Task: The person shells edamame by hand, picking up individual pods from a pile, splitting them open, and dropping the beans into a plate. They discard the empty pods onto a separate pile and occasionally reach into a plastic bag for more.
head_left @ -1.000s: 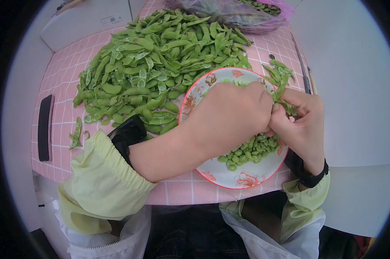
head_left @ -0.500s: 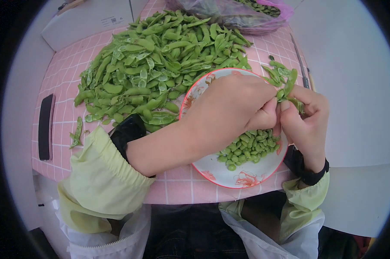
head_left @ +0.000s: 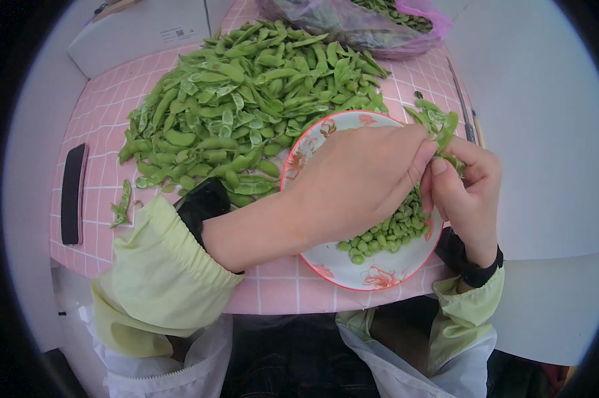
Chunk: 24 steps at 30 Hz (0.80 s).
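My left hand (head_left: 369, 174) reaches across the plate with its fingers closed, pinching at a green edamame pod (head_left: 448, 127). My right hand (head_left: 470, 186) grips the same pod between thumb and fingers, with more pod bits tucked in its curled fingers. Both hands meet over the right rim of a white floral plate (head_left: 342, 275) with a red edge. On the plate lies a heap of shelled green beans (head_left: 396, 231), partly covered by my left hand. My left fingertips are mostly hidden behind that hand.
A large pile of edamame pods (head_left: 233, 106) covers the table's left and middle. Behind it sits a purple plastic bag (head_left: 379, 33) of pods. A few opened pods (head_left: 432, 113) lie beyond my right hand. A dark phone-like slab (head_left: 74, 194) rests at the left edge.
My left hand has turned slightly and its fingers have shifted at the pod. My right hand holds nearly the same place. The camera view has shifted a little.
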{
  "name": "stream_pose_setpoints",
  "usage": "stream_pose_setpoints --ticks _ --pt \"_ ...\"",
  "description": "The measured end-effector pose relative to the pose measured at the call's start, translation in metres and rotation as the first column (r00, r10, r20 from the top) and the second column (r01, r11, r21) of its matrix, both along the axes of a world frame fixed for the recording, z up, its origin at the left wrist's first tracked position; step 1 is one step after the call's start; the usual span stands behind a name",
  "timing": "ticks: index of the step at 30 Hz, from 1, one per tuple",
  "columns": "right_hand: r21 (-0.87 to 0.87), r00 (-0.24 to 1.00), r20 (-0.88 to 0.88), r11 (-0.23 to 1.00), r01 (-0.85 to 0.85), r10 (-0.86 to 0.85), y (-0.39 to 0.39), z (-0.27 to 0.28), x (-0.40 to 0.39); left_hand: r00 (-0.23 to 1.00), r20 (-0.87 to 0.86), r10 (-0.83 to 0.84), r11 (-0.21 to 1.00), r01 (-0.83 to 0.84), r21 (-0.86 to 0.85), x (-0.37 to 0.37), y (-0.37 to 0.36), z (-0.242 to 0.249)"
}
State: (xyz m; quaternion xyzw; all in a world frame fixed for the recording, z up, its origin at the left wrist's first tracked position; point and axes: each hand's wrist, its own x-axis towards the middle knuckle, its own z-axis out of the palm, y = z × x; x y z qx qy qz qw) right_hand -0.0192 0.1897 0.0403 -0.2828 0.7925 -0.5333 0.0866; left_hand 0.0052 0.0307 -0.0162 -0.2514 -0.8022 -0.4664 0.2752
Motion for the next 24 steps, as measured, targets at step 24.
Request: stream_pose_setpoints --ticks 24 --pt "0.029 0.993 0.120 0.999 0.014 -0.017 -0.0013 0.0008 -0.0033 0.978 0.189 -0.083 0.991 0.061 0.117 -0.0007 -0.0056 0.0046"
